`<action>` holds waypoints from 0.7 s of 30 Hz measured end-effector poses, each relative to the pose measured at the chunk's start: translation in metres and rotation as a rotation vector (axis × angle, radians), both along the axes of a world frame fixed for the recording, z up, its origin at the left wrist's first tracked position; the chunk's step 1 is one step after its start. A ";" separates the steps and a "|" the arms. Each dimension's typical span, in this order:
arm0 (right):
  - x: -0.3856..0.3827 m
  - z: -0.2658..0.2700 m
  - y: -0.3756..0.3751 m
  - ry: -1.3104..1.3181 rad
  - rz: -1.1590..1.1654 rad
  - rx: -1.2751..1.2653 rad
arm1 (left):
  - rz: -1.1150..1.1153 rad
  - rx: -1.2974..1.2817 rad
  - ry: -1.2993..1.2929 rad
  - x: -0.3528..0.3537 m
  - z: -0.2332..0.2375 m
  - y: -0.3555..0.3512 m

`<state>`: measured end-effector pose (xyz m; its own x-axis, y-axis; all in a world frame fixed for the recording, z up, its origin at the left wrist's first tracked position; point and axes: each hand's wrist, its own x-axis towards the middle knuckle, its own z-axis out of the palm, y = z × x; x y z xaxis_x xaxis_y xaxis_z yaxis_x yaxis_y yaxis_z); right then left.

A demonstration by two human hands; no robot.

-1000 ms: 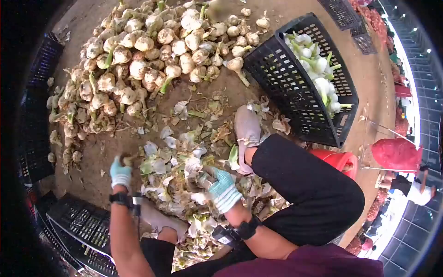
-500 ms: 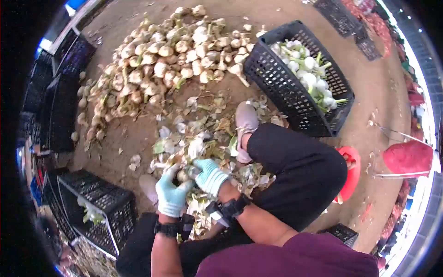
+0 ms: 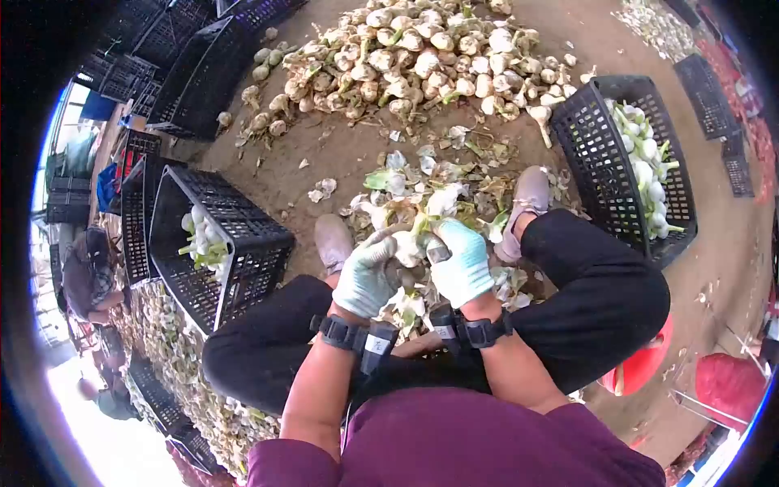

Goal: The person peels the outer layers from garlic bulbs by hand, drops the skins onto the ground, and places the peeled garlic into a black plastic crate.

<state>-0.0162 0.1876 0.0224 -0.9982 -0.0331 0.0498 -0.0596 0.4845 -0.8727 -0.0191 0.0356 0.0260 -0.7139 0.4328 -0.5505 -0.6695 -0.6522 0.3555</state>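
Between my two gloved hands is a garlic bulb [image 3: 409, 250] with a pale stem pointing away from me. My left hand [image 3: 367, 274] closes around its left side, fingers curled. From the right, my right hand [image 3: 460, 264] presses it with the thumb, whose tip looks dark. Both hands wear pale mint knitted gloves with grimy fingertips. Loose garlic skins [image 3: 414, 308] lie on the floor beneath and beyond them, between my shoes.
A heap of untrimmed garlic [image 3: 430, 61] lies ahead. A black crate [image 3: 580, 138] of cleaned bulbs stands at right, and a tipped crate [image 3: 260, 231] holding several at left. Other people [image 3: 88, 272] sit at far left. A red stool [image 3: 730, 390] is at right.
My view has swung left, so the heap and crates appear further right. Both hands now sit higher before my body, and the garlic bulb between them shows more plainly.
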 end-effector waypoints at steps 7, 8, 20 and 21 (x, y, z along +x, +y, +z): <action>-0.001 0.012 -0.007 0.014 -0.125 -0.319 | 0.046 -0.554 0.403 0.007 0.007 0.017; -0.002 0.012 -0.007 0.012 -0.083 -0.249 | 0.007 -0.544 0.372 0.008 0.009 0.014; 0.005 -0.003 -0.012 -0.266 -0.100 -0.224 | 0.066 -0.503 0.218 0.007 -0.007 -0.009; 0.006 -0.004 -0.014 -0.271 -0.104 -0.224 | 0.061 -0.502 0.214 0.008 -0.007 -0.007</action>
